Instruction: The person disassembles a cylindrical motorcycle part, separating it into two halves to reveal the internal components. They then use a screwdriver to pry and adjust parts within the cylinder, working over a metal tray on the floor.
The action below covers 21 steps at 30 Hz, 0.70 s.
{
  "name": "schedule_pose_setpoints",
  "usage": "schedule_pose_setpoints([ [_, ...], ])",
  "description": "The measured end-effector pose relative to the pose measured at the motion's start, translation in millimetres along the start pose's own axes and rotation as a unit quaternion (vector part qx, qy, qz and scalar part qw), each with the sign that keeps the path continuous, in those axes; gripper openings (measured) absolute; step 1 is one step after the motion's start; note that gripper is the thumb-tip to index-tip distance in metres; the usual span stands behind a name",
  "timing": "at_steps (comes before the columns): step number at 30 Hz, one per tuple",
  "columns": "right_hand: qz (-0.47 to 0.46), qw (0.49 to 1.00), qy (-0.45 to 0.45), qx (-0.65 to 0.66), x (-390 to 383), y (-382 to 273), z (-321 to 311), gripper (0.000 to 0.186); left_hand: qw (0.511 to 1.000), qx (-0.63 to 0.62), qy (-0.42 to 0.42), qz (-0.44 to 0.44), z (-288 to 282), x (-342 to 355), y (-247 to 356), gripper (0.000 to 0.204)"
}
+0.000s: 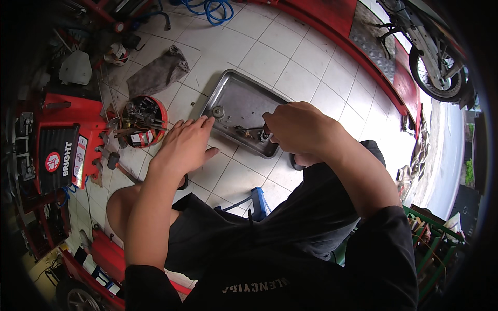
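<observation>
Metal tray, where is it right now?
In the head view, the metal tray lies on the tiled floor above centre, the left hand near its left edge, the right hand over its right side.

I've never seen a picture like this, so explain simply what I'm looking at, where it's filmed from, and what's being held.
There's no machine: these are a person's bare hands. The one picture comes from a wide camera on their head, looking down, so straight edges bend. On the white tiled floor lies a grey metal tray, holding a round metal part and smaller pieces. A rag and a red bowl lie left of it. The left hand is open, near the tray's left end, with nothing visible in it. The right hand is curled, seemingly around a thin dark tool, mostly hidden.
</observation>
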State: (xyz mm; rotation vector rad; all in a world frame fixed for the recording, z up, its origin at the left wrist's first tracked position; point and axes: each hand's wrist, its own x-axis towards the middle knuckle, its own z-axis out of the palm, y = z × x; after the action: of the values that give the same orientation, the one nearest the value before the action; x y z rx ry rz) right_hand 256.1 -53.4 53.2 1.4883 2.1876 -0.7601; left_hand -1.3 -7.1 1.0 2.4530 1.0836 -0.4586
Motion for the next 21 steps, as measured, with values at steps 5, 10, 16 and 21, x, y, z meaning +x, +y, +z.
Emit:
schedule_pose_setpoints([
  [5, -0.013, 1.0, 0.01, -0.002, 2.1, -0.9, 0.0, 0.016, 1.0, -0.004, 0.002, 0.002, -1.0, 0.1, -3.1, 0.073],
  [10, -0.032, 0.998, -0.018, -0.06, 9.1, 1.7, 5.1, 0.018, 1.0, 0.012, -0.009, 0.013, -5.0, 1.2, 0.1, 0.073],
  [16, -0.024, 0.999, -0.007, -0.025, 13.2, 3.2, 5.2, 0.018, 0.999, -0.026, 0.012, 0.045, -5.7, 4.0, -2.4, 0.079],
  [21, -0.018, 0.999, 0.013, -0.031, 14.2, 8.7, 16.5, 0.019, 0.998, -0.015, 0.038, 0.049, 5.1, 3.0, -0.4, 0.079],
])
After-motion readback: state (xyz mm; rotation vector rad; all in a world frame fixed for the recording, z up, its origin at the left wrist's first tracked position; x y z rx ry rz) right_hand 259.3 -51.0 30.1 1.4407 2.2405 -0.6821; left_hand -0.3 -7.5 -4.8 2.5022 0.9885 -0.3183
